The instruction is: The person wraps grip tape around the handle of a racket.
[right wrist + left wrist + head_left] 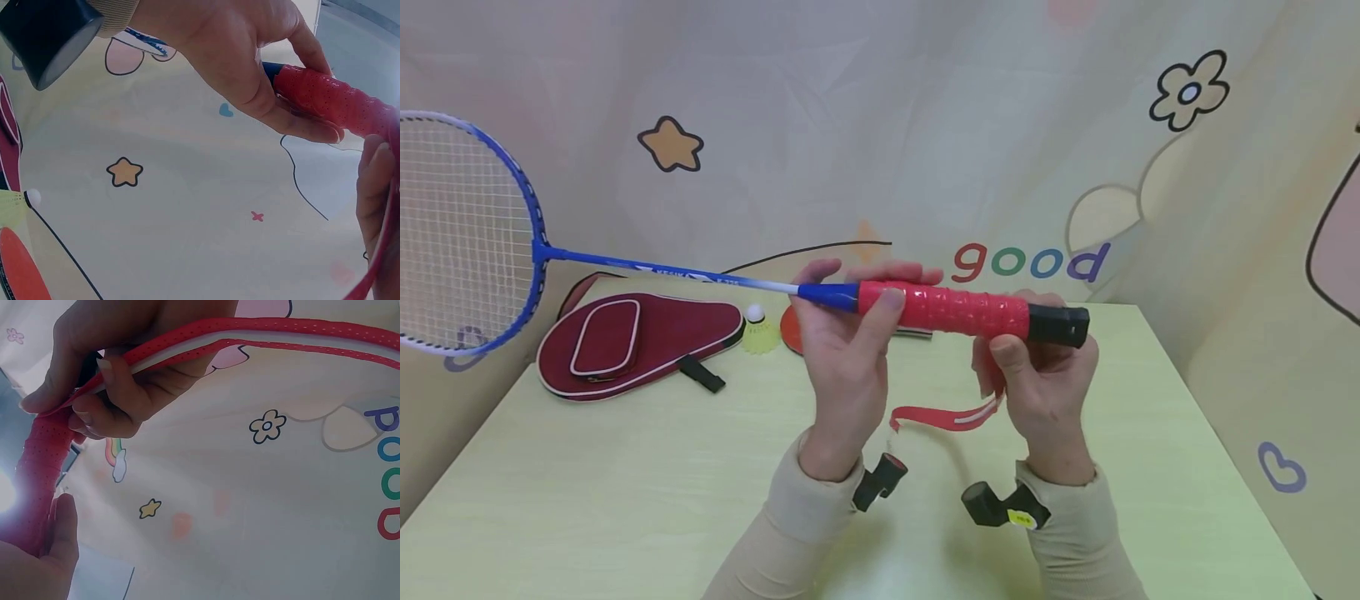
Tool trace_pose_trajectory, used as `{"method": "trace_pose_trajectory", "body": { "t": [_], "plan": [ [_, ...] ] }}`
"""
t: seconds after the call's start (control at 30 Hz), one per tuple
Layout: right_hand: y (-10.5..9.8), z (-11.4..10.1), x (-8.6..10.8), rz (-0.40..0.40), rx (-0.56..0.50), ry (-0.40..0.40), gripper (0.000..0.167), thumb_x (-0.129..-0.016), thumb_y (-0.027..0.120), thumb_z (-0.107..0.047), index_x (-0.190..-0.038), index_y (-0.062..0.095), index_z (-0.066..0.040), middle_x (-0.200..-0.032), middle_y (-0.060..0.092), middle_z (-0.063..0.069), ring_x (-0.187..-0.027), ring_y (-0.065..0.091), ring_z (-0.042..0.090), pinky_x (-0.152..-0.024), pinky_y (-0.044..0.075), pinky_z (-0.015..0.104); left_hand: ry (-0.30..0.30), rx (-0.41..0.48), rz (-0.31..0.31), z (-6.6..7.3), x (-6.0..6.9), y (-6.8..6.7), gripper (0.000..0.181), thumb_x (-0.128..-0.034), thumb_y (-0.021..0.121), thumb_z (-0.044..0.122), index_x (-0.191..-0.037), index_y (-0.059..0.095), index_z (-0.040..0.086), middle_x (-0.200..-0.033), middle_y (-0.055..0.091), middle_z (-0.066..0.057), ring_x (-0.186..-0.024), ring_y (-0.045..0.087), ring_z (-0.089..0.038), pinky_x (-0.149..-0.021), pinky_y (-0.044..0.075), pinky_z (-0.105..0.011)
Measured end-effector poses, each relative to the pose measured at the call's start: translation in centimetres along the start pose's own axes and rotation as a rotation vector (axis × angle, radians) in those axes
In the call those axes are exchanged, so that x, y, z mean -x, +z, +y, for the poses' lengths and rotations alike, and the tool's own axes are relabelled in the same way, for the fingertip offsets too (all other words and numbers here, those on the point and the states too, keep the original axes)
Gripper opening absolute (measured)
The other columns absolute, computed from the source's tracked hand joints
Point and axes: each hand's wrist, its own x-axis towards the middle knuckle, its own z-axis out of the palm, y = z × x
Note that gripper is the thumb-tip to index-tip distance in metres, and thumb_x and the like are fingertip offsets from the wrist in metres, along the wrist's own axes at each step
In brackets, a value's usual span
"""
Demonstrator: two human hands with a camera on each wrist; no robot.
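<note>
A blue and white badminton racket [700, 274] is held level above the table, its strung head at the left. My left hand [847, 362] grips the handle near the blue cone, the thumb on red grip tape [955, 308] wound round the handle. At the handle's other end, my right hand [1051, 387] pinches the tape beside the bare black butt [1060, 326]. From those fingers a loose perforated tape tail [951, 417] with a pale strip along it hangs down toward the table; the left wrist view shows this tail [269, 328] running off to the right.
A dark red racket bag [662, 333] lies at the table's back left, its black strap toward the front. Right of it stands a yellow shuttlecock [760, 332]. Beside that is a red paddle [790, 330], partly hidden by my left hand. A printed cloth [925, 125] hangs behind.
</note>
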Motion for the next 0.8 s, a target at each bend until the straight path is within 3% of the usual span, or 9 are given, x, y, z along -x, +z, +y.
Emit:
{"method": "trace_pose_trajectory", "body": {
  "t": [0.2, 0.4, 0.5, 0.63, 0.8],
  "plan": [
    [-0.2, -0.1, 0.1, 0.019, 0.006, 0.043, 0.043, -0.089, 0.072, -0.024, -0.106, 0.052, 0.010, -0.072, 0.063, 0.013, -0.054, 0.060, 0.019, -0.051, 0.053, 0.023, -0.004, 0.041, -0.050, 0.1, 0.0, 0.0, 0.051, -0.0839, 0.051, -0.011, -0.123, 0.027, 0.013, -0.113, 0.062, -0.014, -0.103, 0.065, -0.037, -0.096, 0.048, -0.051],
    [-0.9, -0.4, 0.0, -0.032, -0.001, 0.106, 0.042, -0.088, 0.073, -0.024, -0.108, 0.055, 0.008, -0.072, 0.063, 0.012, -0.053, 0.060, 0.019, -0.049, 0.051, 0.023, -0.005, 0.024, -0.070, 0.0, 0.0, -0.3, 0.052, -0.0918, 0.065, 0.005, -0.126, 0.027, 0.013, -0.114, 0.062, -0.011, -0.103, 0.065, -0.034, -0.096, 0.049, -0.049],
    [-1.1, -0.6, 0.0, -0.064, -0.004, 0.128, 0.037, -0.089, 0.072, -0.018, -0.110, 0.055, 0.008, -0.074, 0.064, 0.012, -0.053, 0.060, 0.019, -0.049, 0.051, 0.022, 0.007, -0.014, -0.069, -0.1, 0.0, -0.4, 0.056, -0.0905, 0.070, 0.017, -0.126, 0.027, 0.013, -0.114, 0.062, -0.010, -0.102, 0.066, -0.033, -0.095, 0.049, -0.049],
    [-1.3, -0.7, -0.1, -0.087, 0.011, 0.139, 0.037, -0.090, 0.071, -0.015, -0.112, 0.054, 0.009, -0.076, 0.065, 0.012, -0.055, 0.061, 0.019, -0.050, 0.052, 0.023, 0.020, -0.054, -0.053, -0.2, 0.0, -0.5, 0.056, -0.0904, 0.070, 0.020, -0.126, 0.027, 0.012, -0.112, 0.063, -0.009, -0.101, 0.066, -0.032, -0.094, 0.050, -0.049],
    [-1.0, -0.7, 0.0, -0.059, 0.065, 0.131, 0.037, -0.090, 0.071, -0.014, -0.111, 0.054, 0.012, -0.074, 0.064, 0.012, -0.057, 0.062, 0.019, -0.052, 0.053, 0.023, 0.030, -0.095, -0.022, -0.3, 0.1, -0.5, 0.055, -0.0901, 0.070, 0.021, -0.125, 0.029, 0.012, -0.111, 0.062, -0.010, -0.103, 0.065, -0.031, -0.092, 0.051, -0.049]
  ]
}}
